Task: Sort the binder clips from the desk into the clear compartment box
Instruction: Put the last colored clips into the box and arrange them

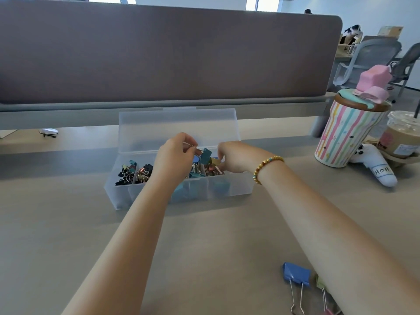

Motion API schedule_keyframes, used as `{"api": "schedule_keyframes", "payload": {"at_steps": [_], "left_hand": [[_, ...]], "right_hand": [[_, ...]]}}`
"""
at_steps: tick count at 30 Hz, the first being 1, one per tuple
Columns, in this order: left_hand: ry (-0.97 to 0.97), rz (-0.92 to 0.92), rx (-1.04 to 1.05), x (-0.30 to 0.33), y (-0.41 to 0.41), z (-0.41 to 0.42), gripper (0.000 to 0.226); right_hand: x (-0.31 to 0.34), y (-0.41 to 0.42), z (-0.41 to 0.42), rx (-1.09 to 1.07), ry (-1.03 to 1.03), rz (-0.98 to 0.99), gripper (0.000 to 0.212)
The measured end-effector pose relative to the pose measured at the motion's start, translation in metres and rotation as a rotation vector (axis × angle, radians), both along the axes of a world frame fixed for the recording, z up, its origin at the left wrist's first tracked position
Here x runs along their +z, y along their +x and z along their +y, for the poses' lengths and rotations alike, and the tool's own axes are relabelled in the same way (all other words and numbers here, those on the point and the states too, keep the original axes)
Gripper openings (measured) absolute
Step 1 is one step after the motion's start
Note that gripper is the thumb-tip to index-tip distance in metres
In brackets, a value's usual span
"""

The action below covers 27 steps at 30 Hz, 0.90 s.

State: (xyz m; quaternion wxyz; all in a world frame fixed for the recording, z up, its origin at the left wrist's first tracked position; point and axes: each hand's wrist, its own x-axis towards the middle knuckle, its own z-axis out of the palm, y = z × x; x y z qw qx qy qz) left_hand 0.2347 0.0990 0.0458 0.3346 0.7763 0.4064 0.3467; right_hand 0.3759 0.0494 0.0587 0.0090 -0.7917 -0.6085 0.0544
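Teal metal shows between the two hands over the box: the left hand [175,153] pinches the wire handles of a teal binder clip [205,153], holding it just above the middle compartments. The right hand [231,158] reaches into the right-hand compartment with its fingers curled down among the clips there; whether it actually grips one I cannot tell, since the fingertips are hidden. A beaded bracelet [268,168] sits on that wrist.

Below both hands lies the clear compartment box [229,189], lid propped open at the far side, its long axis running left to right. Black clips fill the left compartments, teal and gold ones the middle and right.

Two clips are still unsorted on the desk [68,223], near and to the right, well apart from the box: a blue binder clip [296,273], handles pointing toward the near edge, and a smaller pale clip [321,285] partly hidden under the right forearm. The right hand is the nearer one for them and would need to draw back toward the near edge.

A striped tumbler [343,137] and an iced drink [400,137] stand far right.
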Motion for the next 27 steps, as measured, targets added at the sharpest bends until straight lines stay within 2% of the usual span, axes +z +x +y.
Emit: {"api": "schedule_keyframes", "payload": {"at_steps": [4, 9, 12, 15, 18, 22, 25, 27], "left_hand": [[-0.019, 0.011, -0.044, 0.002, 0.003, -0.003, 0.009], [-0.002, -0.075, 0.017, 0.009, -0.002, 0.002, 0.014], [-0.013, -0.021, -0.01, 0.007, -0.002, 0.002, 0.021], [0.002, 0.02, -0.032, 0.005, 0.0, 0.0, 0.016], [-0.006, 0.015, -0.046, 0.005, 0.001, -0.001, 0.013], [-0.076, 0.007, -0.069, 0.004, 0.002, -0.003, 0.012], [-0.091, -0.007, -0.102, 0.006, 0.006, -0.003, 0.02], [-0.068, 0.045, -0.151, 0.008, 0.013, -0.005, 0.025]], "right_hand": [[0.01, 0.007, -0.011, -0.007, 0.042, 0.207, 0.029], [0.006, 0.001, -0.013, 0.018, 0.051, 0.134, 0.028], [-0.002, -0.002, -0.009, -0.012, 0.096, 0.056, 0.024], [-0.006, -0.002, -0.006, -0.035, 0.14, 0.01, 0.018], [-0.004, 0.002, -0.006, -0.039, 0.142, 0.079, 0.016], [0.003, 0.008, -0.011, -0.062, 0.252, 0.226, 0.019], [0.006, 0.011, -0.013, -0.066, 0.281, 0.242, 0.02], [0.007, 0.013, -0.015, -0.071, 0.282, 0.259, 0.021]]}}
